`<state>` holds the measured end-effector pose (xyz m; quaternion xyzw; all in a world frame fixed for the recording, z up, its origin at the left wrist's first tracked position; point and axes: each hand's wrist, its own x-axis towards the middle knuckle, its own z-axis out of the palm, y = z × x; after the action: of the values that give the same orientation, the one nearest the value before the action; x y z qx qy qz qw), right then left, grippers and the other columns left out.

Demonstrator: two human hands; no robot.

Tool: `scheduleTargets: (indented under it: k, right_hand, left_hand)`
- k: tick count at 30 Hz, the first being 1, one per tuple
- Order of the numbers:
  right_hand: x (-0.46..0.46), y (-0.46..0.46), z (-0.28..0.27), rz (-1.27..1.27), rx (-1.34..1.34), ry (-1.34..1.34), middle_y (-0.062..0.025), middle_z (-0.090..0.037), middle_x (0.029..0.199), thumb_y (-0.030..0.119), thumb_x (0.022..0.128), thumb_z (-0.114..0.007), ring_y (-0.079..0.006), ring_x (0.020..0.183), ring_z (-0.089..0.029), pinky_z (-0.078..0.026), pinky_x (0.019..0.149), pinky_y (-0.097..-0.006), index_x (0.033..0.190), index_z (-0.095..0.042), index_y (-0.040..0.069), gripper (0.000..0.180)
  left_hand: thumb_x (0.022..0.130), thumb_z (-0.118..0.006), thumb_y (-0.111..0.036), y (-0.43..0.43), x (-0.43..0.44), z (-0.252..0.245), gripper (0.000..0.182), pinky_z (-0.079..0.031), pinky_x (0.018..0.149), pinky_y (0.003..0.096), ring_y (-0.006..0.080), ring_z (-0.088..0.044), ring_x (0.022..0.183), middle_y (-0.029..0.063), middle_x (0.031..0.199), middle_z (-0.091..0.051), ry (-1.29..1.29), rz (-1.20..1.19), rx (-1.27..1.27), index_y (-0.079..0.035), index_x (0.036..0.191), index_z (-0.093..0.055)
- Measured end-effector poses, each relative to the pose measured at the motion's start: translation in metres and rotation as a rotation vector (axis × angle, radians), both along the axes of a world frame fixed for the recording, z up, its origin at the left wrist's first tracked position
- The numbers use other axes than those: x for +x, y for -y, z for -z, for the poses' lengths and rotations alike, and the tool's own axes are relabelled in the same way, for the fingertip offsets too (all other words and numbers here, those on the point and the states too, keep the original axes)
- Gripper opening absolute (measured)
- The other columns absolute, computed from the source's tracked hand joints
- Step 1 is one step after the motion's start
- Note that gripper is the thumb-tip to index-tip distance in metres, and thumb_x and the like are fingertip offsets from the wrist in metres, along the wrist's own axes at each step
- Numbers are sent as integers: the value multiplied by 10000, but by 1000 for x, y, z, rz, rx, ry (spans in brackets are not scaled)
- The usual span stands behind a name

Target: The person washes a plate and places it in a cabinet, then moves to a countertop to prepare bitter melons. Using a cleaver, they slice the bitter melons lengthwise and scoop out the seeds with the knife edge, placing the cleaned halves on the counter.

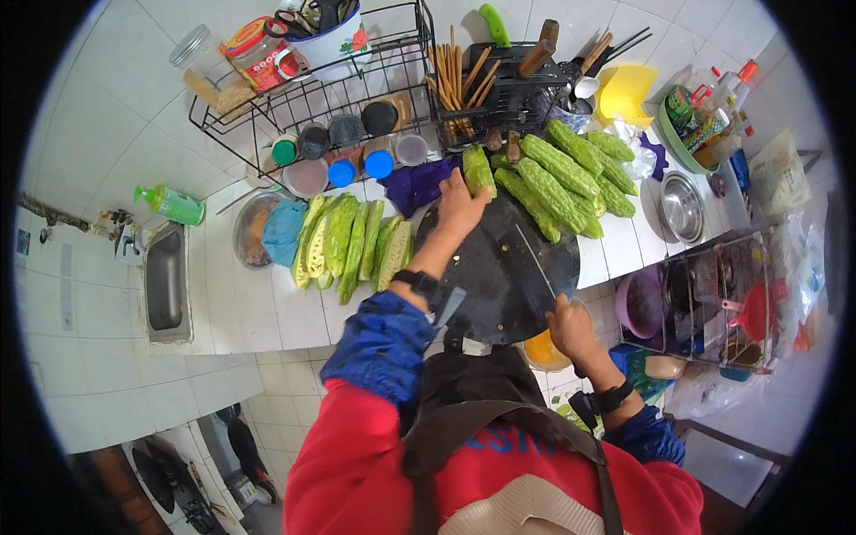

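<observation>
My left hand (461, 208) grips the near end of a short bitter melon (477, 168) at the far edge of a round black chopping board (468, 287). My right hand (570, 326) is closed around the handle end of a knife (533, 257), whose blade lies over the board's right part, seen nearly edge-on. Small pale bits are scattered on the board. To the right, whole bitter melons (550, 194) are piled on the white-tiled counter (237, 307). Left of the board are split bitter melons (342, 234), some with pale pith and seeds showing.
Behind stands a black wire rack (267, 110) with jars, beside chopsticks (455, 73) and a knife block (535, 73). A steel bowl (682, 207) sits at right, a sink (166, 287) at left. Below the board's right edge is a container of orange contents (545, 351).
</observation>
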<state>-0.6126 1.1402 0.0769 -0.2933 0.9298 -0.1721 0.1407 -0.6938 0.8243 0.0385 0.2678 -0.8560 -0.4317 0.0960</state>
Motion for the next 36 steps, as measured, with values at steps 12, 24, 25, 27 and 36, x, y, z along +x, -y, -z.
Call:
scheduleTargets:
  k: [12,24,25,27,36]
  right_hand:
    - [-2,-7,8,92,-105,86,-325,-634,726,155,917,-630,-533,688,-622,-497,615,-604,976,-475,-18,240]
    - [-18,-13,8,-12,-91,15,-302,-616,667,146,922,-630,-507,636,-612,-482,591,-597,971,-485,-10,219]
    - [-19,-13,8,-28,-83,-2,-296,-616,660,151,920,-635,-499,627,-614,-483,585,-592,971,-486,-5,221]
    - [-22,-12,6,-55,-59,-28,-286,-614,650,157,916,-641,-488,614,-615,-484,571,-582,969,-487,4,224]
    - [-32,1,-56,-223,-79,-53,-230,-600,603,164,922,-645,-448,593,-620,-473,522,-540,943,-480,25,217]
  left_hand:
    - [874,-700,-158,21,64,6,440,-526,897,432,251,-613,1062,106,1168,-623,-80,94,721,-10,1266,-564]
    - [861,-623,-29,-57,146,-1,346,-312,1137,582,340,-472,1295,129,1297,-492,-323,606,-603,-142,1185,-665]
    - [856,-642,-42,-58,151,-5,341,-332,1123,570,332,-482,1277,121,1287,-505,-297,563,-699,-137,1182,-668]
    - [818,-689,-37,-61,158,-10,377,-380,1057,533,330,-505,1211,106,1241,-537,-373,581,-588,-108,1186,-662]
    - [726,-788,-101,-78,146,8,378,-423,926,448,293,-541,1088,60,1112,-592,-547,455,-497,-78,1082,-665]
